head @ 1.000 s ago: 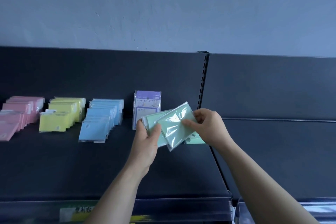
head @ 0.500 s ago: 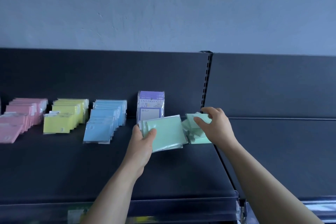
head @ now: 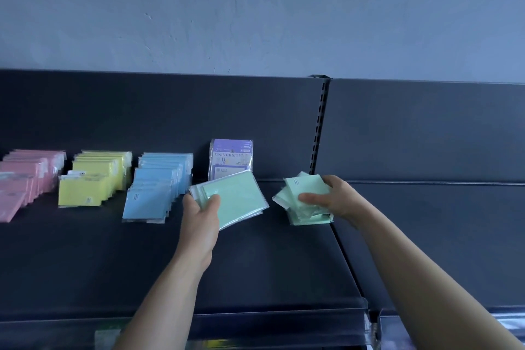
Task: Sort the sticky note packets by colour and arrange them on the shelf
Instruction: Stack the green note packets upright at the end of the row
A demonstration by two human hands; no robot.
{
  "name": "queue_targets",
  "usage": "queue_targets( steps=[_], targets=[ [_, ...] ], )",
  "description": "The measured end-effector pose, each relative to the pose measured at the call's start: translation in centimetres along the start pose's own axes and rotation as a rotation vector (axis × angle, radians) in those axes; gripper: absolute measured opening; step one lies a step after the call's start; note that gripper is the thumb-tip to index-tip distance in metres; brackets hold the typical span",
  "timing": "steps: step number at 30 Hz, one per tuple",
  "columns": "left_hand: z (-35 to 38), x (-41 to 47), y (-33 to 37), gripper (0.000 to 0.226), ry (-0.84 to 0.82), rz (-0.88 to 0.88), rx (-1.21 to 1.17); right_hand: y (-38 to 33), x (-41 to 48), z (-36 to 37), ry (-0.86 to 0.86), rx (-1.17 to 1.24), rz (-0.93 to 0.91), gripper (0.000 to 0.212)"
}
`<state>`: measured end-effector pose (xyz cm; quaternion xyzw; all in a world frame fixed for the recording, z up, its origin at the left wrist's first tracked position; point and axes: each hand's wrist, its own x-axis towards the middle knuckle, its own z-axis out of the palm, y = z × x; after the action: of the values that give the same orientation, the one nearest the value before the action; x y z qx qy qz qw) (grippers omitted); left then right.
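Observation:
My left hand (head: pixel 199 212) holds a small stack of green sticky note packets (head: pixel 241 199) just above the dark shelf (head: pixel 255 264), thumb on top. To the right, my right hand (head: pixel 329 199) grips the top packet of a loose green pile (head: pixel 301 207) lying at the shelf's right end. Sorted rows lie to the left: pink packets (head: pixel 22 179), yellow packets (head: pixel 91 179) and blue packets (head: pixel 156 187). A purple packet (head: pixel 231 158) stands upright against the back panel, behind the green stack.
A slotted upright post (head: pixel 319 128) divides this shelf from a second dark shelf (head: pixel 426 221) on the right. A clear price rail (head: pixel 284 318) runs along the front edge. A grey wall rises above the back panel.
My right hand let go of the stack in my left hand and moved right onto the loose green pile. The left hand lowered its stack flatter towards the shelf.

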<state>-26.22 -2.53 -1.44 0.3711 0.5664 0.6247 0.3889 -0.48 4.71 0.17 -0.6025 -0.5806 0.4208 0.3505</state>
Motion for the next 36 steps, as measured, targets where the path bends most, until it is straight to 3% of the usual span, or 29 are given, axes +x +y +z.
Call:
queue_targets(
  steps=[4, 10, 16, 19, 23, 29, 33, 36],
  targets=[
    [0.3, 0.3, 0.3, 0.013, 0.062, 0.021, -0.061, 0.0, -1.3, -0.3, -0.212, 0.075, -0.007, 0.088],
    [0.6, 0.2, 0.9, 0.013, 0.092, 0.053, -0.112, -0.6, -3.9, 0.0, -0.383, 0.049, -0.1, 0.067],
    [0.7, -0.2, 1.1, 0.01, 0.075, 0.097, -0.162, -1.4, -5.5, 0.0, -0.148, -0.009, -0.176, 0.037],
    [0.8, -0.7, 1.3, 0.008, 0.01, 0.112, -0.158, -1.3, -5.9, -0.8, -0.139, -0.023, -0.157, 0.032],
    [1.1, -1.1, 1.3, 0.014, -0.103, 0.071, -0.197, -1.2, -6.4, -1.6, -0.199, 0.199, -0.149, 0.033],
    [2.7, -2.5, 1.6, 0.015, -0.27, 0.036, -0.26, -1.5, -5.9, -1.0, -0.108, 0.671, -0.129, 0.039],
    [4.5, -3.0, 1.3, 0.015, -0.307, 0.012, -0.272, -1.5, -5.6, 0.9, -0.024, 0.741, -0.091, 0.031],
    [4.9, -2.6, 0.7, 0.03, -0.266, 0.05, -0.158, -1.6, -5.5, 1.9, 0.008, 0.638, -0.116, 0.028]
  ],
)
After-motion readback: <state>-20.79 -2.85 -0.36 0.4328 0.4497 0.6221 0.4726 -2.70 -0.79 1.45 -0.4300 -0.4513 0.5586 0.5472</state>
